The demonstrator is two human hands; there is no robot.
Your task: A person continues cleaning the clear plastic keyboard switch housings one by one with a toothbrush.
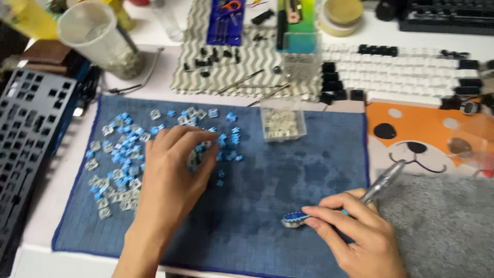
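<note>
Nearest: R hand (355, 226) low at the front-right, fingers pinched on a slim silver tool (383, 183) w/ its shaft running up & right past the knuckles; tip hidden behind the fingers, so can't tell what kind. Thumb & forefinger tips also touch a small blue bottle-cap-like dish (294, 219) lying on the blue mat (288, 175), just L of the hand.

L hand (172, 164) mid-mat, forearm coming up from the bottom edge, fingers curled down onto the scatter of blue & clear keyboard switch parts (123, 159). Looks like it's pinching one or more pieces, but what's between the fingertips is covered – can't tell for sure. Parts spread mostly L of and above that hand, a few just R of it.

Beyond, near the mat's far edge: small clear plastic box (283, 123) holding pale pieces. R of the mat, a grey fuzzy cloth (442, 226), then an orange dog-face mat (427, 139) above it.

L edge of desk: dark keyboard plate (25, 128) w/ empty square holes. Further back: zigzag-pattern cloth (206, 67) w/ black bits & thin metal tools on it, a white keyboard w/ black edge keys (401, 72) to its R, a clear plastic cup (98, 36) far L, a tape roll (339, 15) at the top.
</note>
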